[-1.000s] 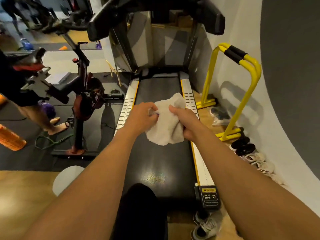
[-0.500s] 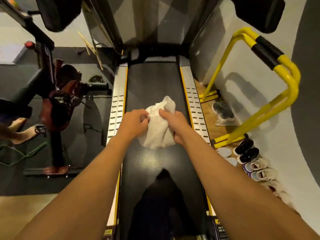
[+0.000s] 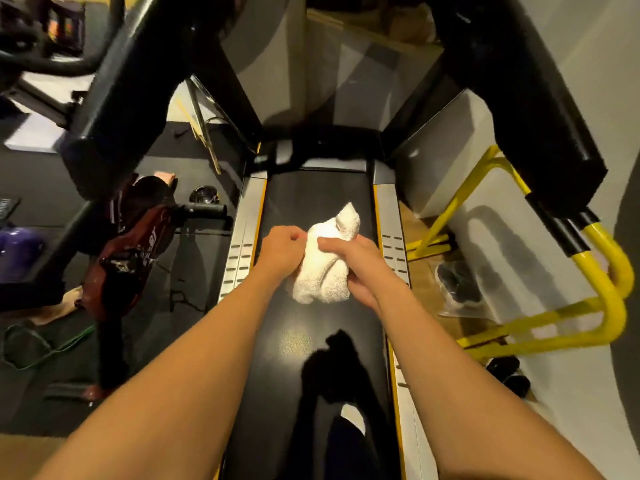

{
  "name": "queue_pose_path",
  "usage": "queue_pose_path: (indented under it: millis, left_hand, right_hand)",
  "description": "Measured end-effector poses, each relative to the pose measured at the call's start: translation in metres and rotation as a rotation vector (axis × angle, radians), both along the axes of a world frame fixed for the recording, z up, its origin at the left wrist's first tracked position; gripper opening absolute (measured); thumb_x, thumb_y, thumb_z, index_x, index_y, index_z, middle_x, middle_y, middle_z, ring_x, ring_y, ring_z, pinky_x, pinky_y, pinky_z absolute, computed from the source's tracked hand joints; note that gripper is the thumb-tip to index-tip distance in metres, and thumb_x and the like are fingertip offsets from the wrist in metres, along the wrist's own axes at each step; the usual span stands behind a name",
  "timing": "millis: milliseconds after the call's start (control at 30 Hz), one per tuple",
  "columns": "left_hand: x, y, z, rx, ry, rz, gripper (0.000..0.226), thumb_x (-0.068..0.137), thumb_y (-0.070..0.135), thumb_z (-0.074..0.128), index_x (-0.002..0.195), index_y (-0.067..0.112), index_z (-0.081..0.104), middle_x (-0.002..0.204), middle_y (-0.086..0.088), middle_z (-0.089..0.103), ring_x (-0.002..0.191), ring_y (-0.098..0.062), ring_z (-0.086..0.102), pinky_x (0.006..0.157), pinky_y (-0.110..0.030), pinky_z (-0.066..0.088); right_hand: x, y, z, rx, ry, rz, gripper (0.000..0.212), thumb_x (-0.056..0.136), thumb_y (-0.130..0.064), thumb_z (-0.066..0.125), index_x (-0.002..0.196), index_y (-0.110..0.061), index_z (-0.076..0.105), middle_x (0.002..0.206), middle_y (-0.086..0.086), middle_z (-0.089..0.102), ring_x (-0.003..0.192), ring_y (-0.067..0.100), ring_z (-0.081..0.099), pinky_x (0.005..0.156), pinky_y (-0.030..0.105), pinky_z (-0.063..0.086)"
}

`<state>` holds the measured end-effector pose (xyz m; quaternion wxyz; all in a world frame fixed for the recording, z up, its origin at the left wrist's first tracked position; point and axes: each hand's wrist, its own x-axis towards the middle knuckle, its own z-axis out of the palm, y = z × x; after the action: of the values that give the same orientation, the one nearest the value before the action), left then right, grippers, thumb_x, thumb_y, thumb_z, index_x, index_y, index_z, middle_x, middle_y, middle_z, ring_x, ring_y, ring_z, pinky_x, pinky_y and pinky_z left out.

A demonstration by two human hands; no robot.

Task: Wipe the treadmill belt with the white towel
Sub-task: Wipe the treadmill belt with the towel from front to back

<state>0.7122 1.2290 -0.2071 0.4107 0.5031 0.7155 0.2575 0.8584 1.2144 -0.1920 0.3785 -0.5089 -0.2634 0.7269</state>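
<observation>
Dim gym flooring of dark mats surrounds the long black treadmill belt point(image 3: 313, 362), flanked by slotted silver side rails point(image 3: 242, 258), with a yellow tubular steel frame point(image 3: 602, 282) against the wall off its right edge and a maroon exercise bike point(image 3: 131, 254) off its left. A person leans in beneath the black console uprights point(image 3: 519, 98), both bare arms stretched over the belt's front half. Between the hands hangs the bunched white terry towel point(image 3: 325, 265), midway between the belt's two long edges; whether it touches the surface cannot be told. The left hand point(image 3: 282, 251) pinches the towel's left side with curled fingers, while the right hand point(image 3: 353, 261) grips its right side, fingers folded over the top. Wiping appears not yet begun. Left bunched, the cloth would likely meet only a narrow strip, leaving the margins beside the rails uncleaned. A hard push could also set a free belt rolling and pitch the arms forward, or feed a loose corner under the front cover.
</observation>
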Motion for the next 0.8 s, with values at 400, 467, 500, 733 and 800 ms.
queue_pose_path:
  millis: [400,467,500,733,800]
  left_hand:
    - [0.005,0.193,-0.017,-0.187,-0.281,0.14,0.038,0.093,0.04,0.051,0.09,0.006,0.068,0.07,0.0,0.059,0.06,-0.016,0.047,0.062,-0.03,0.039]
    - [-0.005,0.233,-0.026,-0.228,-0.327,0.162,0.036,0.094,0.04,0.051,0.09,0.009,0.068,0.073,-0.002,0.06,0.059,-0.016,0.049,0.058,-0.029,0.04]
    - [-0.009,0.253,-0.031,-0.237,-0.363,0.172,0.033,0.094,0.039,0.052,0.088,0.011,0.068,0.074,-0.003,0.061,0.06,-0.017,0.05,0.057,-0.028,0.04]
    - [-0.02,0.358,-0.099,-0.22,-0.36,0.197,0.023,0.091,0.029,0.06,0.106,0.013,0.065,0.079,0.003,0.059,0.07,-0.011,0.053,0.065,-0.025,0.042]
    - [-0.025,0.385,-0.12,-0.246,-0.312,0.2,0.018,0.09,0.03,0.06,0.099,0.015,0.065,0.082,0.002,0.061,0.075,-0.015,0.055,0.067,-0.027,0.044]
  right_hand:
    - [0.007,0.211,-0.011,-0.106,-0.091,0.026,0.024,0.081,-0.004,0.068,0.104,-0.01,0.063,0.101,0.015,0.072,0.091,0.028,0.071,0.084,0.046,0.056]
    - [-0.002,0.251,-0.022,-0.1,-0.11,0.042,0.028,0.081,-0.004,0.069,0.107,-0.008,0.062,0.102,0.015,0.072,0.093,0.028,0.07,0.086,0.046,0.055]
    - [-0.007,0.27,-0.031,-0.096,-0.117,0.043,0.031,0.08,-0.003,0.069,0.11,-0.006,0.062,0.103,0.016,0.072,0.093,0.028,0.07,0.087,0.047,0.054]
    - [-0.039,0.386,-0.106,-0.067,-0.184,0.103,0.052,0.07,-0.003,0.075,0.12,-0.001,0.059,0.112,0.018,0.068,0.104,0.032,0.066,0.092,0.045,0.052]
    - [-0.043,0.415,-0.129,-0.057,-0.227,0.152,0.053,0.071,-0.004,0.076,0.12,0.002,0.057,0.106,0.011,0.069,0.096,0.023,0.068,0.083,0.035,0.056]
